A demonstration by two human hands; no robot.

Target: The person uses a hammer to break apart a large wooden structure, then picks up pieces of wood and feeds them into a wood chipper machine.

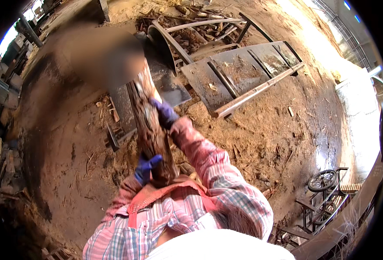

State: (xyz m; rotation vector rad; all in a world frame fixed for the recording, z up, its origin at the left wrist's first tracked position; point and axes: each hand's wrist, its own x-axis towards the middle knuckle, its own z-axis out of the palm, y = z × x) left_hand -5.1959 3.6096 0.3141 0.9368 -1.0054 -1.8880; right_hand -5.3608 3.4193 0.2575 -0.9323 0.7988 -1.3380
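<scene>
A long log (145, 113) with rough reddish-brown bark runs away from my body, its near end against my red apron (159, 198). My left hand (146, 168), in a purple-blue glove, grips the log's left side near that end. Farther along, my right hand (165, 112), also gloved, holds the right side, the fingers partly hidden. The log's far part passes over a dark metal table (176, 96). A large dark disc (160, 44), which looks like a saw blade, stands just beyond to the right. A blurred patch covers the far left end.
To the right, a metal-topped frame (234, 73) with crossbars and a front rail stands at an angle. Behind it lies a heap of split wood (204, 32). Sawdust and bark scraps cover the ground (260, 138). A wheeled cart (323, 195) sits at lower right.
</scene>
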